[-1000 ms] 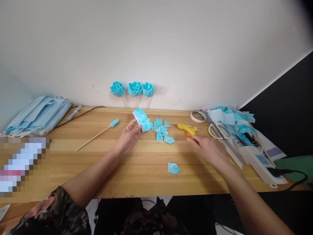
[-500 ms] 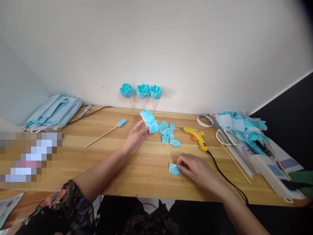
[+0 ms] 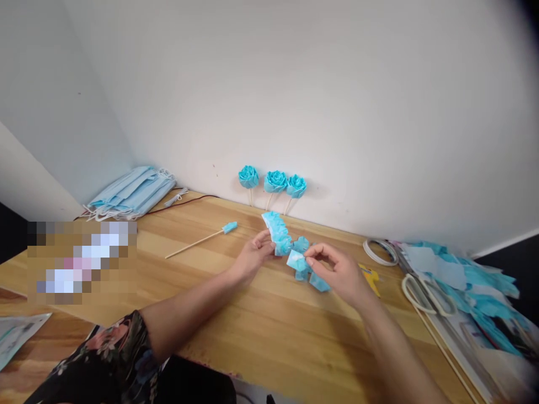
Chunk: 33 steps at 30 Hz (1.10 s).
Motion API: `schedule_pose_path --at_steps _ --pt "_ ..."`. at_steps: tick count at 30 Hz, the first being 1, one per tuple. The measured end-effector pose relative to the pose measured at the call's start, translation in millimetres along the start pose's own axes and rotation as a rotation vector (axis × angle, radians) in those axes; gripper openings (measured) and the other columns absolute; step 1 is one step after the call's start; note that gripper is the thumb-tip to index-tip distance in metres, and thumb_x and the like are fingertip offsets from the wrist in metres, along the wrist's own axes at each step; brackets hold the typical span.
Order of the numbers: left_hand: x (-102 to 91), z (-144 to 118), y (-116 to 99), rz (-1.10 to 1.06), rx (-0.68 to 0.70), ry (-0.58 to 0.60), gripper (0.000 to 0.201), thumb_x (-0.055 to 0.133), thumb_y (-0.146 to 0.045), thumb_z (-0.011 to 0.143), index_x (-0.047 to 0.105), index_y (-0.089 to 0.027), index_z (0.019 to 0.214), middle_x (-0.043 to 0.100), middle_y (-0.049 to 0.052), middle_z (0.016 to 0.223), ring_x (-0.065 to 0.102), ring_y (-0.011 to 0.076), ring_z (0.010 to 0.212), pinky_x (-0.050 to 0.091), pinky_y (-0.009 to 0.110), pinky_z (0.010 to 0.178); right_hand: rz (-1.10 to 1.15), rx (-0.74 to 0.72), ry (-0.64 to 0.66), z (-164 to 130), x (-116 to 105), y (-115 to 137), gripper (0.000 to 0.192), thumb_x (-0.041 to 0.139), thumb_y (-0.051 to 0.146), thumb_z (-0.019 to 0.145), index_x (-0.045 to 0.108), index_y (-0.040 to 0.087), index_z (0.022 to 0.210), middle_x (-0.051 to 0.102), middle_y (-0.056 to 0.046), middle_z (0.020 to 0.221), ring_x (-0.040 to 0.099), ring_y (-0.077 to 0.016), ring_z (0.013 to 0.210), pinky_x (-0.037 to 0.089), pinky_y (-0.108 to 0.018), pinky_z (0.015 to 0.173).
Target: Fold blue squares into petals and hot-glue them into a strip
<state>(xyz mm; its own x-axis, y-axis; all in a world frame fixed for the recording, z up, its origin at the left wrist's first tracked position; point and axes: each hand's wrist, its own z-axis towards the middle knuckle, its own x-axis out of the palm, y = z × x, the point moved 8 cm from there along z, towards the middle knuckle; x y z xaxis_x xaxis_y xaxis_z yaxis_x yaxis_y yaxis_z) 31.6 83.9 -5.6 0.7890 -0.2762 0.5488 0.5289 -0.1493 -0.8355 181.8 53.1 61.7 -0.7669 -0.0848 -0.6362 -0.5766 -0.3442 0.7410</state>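
Observation:
A ruffled strip of blue mask fabric (image 3: 277, 231) is pinched between the thumb and fingers of my left hand (image 3: 255, 253). Close to its lower end, my right hand (image 3: 334, 271) grips a small blue fabric petal (image 3: 297, 260) by its right edge. Below both hands lie several loose blue petals (image 3: 319, 282), partly covered by the right hand and its petal. To the left, a wooden stick with a rolled blue tip (image 3: 229, 227) rests on the table.
Three blue fabric roses (image 3: 275, 181) lean against the wall. A stack of face masks (image 3: 130, 193) sits back left. On the right are a yellow glue gun (image 3: 369, 279), mostly hidden by my arm, a roll of tape (image 3: 381, 252), scissors (image 3: 427, 297) and blue fabric scraps (image 3: 475, 286).
My right hand has lifted the petal off the table and brought it up beside the ruffled strip. My left hand still holds the strip. The camera view has turned.

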Motion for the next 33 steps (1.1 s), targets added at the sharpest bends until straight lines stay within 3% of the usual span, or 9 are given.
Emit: schedule_pose_path --at_steps 8,21,33 --pt "-0.9 0 -1 0.094 0.030 -0.017 0.046 0.066 -0.034 0.079 0.057 -0.015 0.120 0.070 0.008 0.095 0.064 0.0168 0.082 0.051 0.029 0.075 -0.038 -0.028 -0.027 -9 28 -17 0.010 0.054 0.029 0.086 0.060 0.022 0.081 0.066 0.000 0.077 0.061 -0.0154 0.071 0.048 -0.026 0.068" --pt "4.2 1 7 0.138 0.028 0.065 0.050 0.064 -0.036 0.081 0.056 -0.014 0.125 0.070 0.010 0.098 0.065 0.0195 0.085 0.049 0.033 0.080 -0.117 -0.105 -0.119 -11 22 -11 0.008 0.057 0.025 0.086 0.060 0.023 0.078 0.068 0.000 0.078 0.063 -0.0169 0.072 0.048 -0.028 0.068" --pt "6.6 -1 9 0.199 0.021 0.089 0.048 0.064 -0.037 0.081 0.057 -0.016 0.124 0.070 0.007 0.090 0.061 0.0149 0.075 0.047 0.030 0.078 -0.148 -0.162 -0.169 -11 21 -9 0.005 0.060 0.022 0.084 0.059 0.023 0.080 0.068 0.001 0.077 0.062 -0.0164 0.072 0.046 -0.027 0.069"
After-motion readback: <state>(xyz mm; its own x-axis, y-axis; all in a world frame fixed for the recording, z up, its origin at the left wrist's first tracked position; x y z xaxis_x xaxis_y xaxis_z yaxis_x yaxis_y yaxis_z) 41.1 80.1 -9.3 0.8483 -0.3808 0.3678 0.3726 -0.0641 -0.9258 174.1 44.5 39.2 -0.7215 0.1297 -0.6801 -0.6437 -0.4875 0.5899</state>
